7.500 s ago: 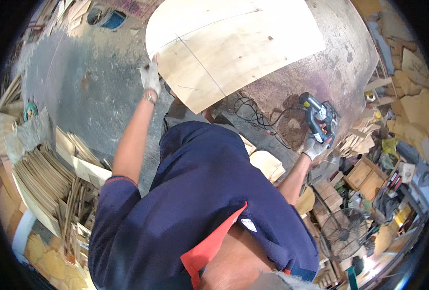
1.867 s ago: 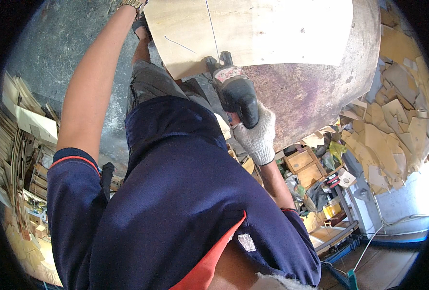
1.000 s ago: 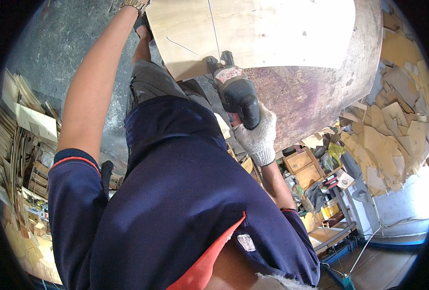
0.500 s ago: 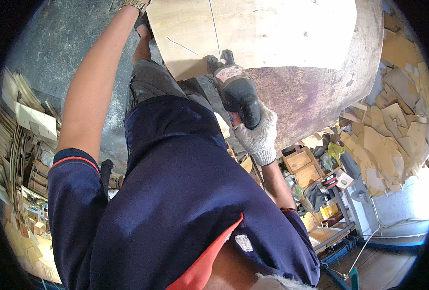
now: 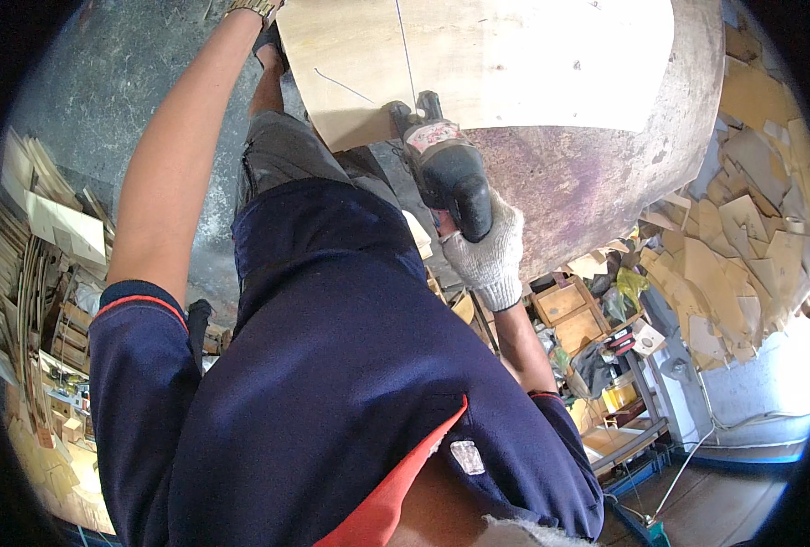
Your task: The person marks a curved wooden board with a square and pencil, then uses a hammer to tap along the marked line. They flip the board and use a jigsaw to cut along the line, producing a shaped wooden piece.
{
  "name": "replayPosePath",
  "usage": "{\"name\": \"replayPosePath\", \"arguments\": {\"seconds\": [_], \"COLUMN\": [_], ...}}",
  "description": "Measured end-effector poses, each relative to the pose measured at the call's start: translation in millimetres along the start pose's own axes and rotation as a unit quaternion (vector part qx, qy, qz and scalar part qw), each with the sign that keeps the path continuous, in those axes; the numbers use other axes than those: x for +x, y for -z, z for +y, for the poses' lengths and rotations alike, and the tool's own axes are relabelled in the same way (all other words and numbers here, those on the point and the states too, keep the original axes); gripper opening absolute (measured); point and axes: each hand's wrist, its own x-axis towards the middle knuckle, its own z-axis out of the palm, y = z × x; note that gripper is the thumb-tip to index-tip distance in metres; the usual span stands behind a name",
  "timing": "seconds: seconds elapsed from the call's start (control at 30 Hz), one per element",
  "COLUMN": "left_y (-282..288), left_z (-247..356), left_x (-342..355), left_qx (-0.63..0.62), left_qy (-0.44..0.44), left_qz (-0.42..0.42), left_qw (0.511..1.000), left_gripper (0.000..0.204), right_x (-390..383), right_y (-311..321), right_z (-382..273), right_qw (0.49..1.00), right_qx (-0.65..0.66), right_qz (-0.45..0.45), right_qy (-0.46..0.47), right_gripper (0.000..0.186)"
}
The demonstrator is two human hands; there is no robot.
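Observation:
My right hand [image 5: 489, 244], in a white knitted glove, is closed around the rear handle of a black jigsaw [image 5: 448, 169]. The jigsaw's front foot rests at the near edge of a pale plywood sheet [image 5: 532, 64], where a dark drawn line [image 5: 404, 46] meets it. A second, short slanted line is marked on the sheet to the left. My left arm reaches forward to the sheet's far left side. A gold-coloured watch [image 5: 257, 7] is on that wrist; the hand is cut off by the upper edge, so its fingers are hidden.
Beneath the plywood is a worn, stained work surface [image 5: 596, 182]. Offcuts [image 5: 733, 264] are heaped at the right, near a wooden box [image 5: 569, 310] and clutter. Stacked thin boards [image 5: 36, 237] stand at the left. My legs are beside the sheet on a grey floor [image 5: 104, 100].
Hardly anything differs. The jigsaw and my gloved hand stay in nearly the same place at the line; my shirt front has shifted slightly.

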Motion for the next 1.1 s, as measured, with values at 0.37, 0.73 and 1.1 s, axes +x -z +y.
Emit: {"name": "replayPosePath", "arguments": {"seconds": [0.37, 0.73, 1.1], "left_y": [-3, -6, -8], "left_z": [-5, -7, -10], "left_x": [5, 5, 4], "left_qx": [0.053, 0.074, 0.015], "left_qy": [0.01, 0.045, -0.008], "left_qz": [-0.02, -0.005, 0.016], "left_qw": [0.998, 0.996, 1.0], "left_gripper": [0.06, 0.067, 0.061], "right_x": [2, 4, 6], "right_y": [0, -1, -1], "right_z": [2, 3, -1], "right_qw": [1.0, 1.0, 1.0], "right_qx": [-0.015, -0.012, -0.007], "right_qz": [-0.001, 0.009, 0.008], "right_qy": [0.011, 0.018, 0.021], "right_gripper": [0.026, 0.026, 0.025]}}
